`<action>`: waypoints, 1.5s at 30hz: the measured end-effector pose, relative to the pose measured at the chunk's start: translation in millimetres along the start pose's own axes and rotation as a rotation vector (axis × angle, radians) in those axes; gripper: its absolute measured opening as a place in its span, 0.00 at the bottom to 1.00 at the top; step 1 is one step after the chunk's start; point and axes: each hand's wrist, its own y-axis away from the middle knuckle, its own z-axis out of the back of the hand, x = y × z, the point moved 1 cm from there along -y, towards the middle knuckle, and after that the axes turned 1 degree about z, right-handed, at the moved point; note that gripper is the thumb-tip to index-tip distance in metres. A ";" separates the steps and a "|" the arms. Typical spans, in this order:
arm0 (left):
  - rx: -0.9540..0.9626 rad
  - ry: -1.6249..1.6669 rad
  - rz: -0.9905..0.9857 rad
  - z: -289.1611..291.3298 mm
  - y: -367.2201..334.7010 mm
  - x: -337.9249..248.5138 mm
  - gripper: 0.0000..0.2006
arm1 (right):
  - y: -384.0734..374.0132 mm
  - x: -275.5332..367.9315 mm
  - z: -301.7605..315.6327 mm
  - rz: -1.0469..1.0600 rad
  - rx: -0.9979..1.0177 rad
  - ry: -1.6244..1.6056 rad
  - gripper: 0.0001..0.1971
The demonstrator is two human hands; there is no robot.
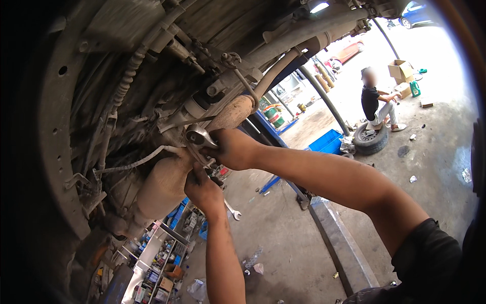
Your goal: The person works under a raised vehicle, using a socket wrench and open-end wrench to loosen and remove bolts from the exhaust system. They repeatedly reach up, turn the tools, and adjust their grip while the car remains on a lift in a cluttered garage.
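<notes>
Above me is the dirty underside of a raised vehicle, with a rusty exhaust pipe (231,114) and a bulging exhaust canister (163,187). My right hand (234,149) is closed round a ratchet wrench (199,136), its round head up against the joint between the two exhaust parts. Just below, my left hand (203,191) grips a combination wrench (233,211); one open jaw sticks out beside the wrist, and its other end is hidden by my fingers. The fastener at the joint is hidden by the tools and hands.
A braided cable (134,164) runs beside the canister. Lift posts (324,99) and a metal beam (339,243) stand to the right. Farther off, a person (372,104) sits on a tire (371,139) near a blue bin (326,142). Shelves (161,266) hold parts below.
</notes>
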 end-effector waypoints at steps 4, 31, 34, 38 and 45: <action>-0.011 -0.028 0.003 2.3 -4.2 9.0 0.17 | 11.9 9.5 3.8 0.095 -0.044 -0.059 0.17; 0.010 0.042 -0.071 2.0 -5.9 10.3 0.15 | 21.2 -8.2 4.0 -0.448 -0.019 -0.709 0.14; 0.070 0.192 0.168 0.9 3.6 -3.4 0.14 | 19.4 -12.4 2.6 -0.493 0.016 -0.646 0.12; 0.136 0.335 0.179 4.0 1.9 1.9 0.13 | 14.6 -20.0 -16.7 -0.201 -0.165 -0.363 0.14; 0.130 0.286 0.090 3.0 3.9 0.2 0.13 | 21.6 -8.5 -19.3 -0.091 -0.154 -0.277 0.19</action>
